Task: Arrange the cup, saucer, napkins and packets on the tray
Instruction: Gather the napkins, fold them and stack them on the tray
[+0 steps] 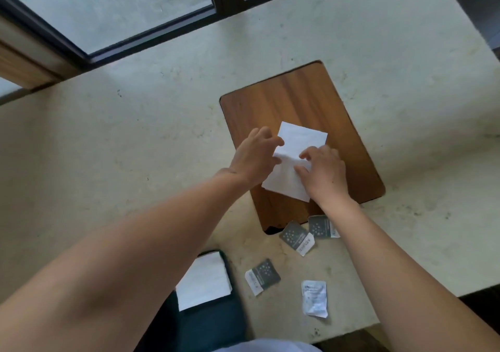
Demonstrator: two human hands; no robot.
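A white napkin (300, 142) lies on the brown wooden tray (284, 100), creased across its middle. My left hand (254, 157) holds the napkin's left edge between its fingers. My right hand (323, 171) presses on the napkin's near right part with bent fingers. A stack of white napkins (204, 281) sits at the table's near edge. Several packets lie on the table below the tray: grey ones (296, 236), (322, 226), (262, 276) and a pale blue one (313, 297). No cup or saucer is in view.
The tray rests on a pale stone table (135, 148). A dark-framed window (108, 13) runs along the far edge. The table's near edge (405, 308) drops off to the lower right. Dark clothing (205, 327) shows under the napkin stack.
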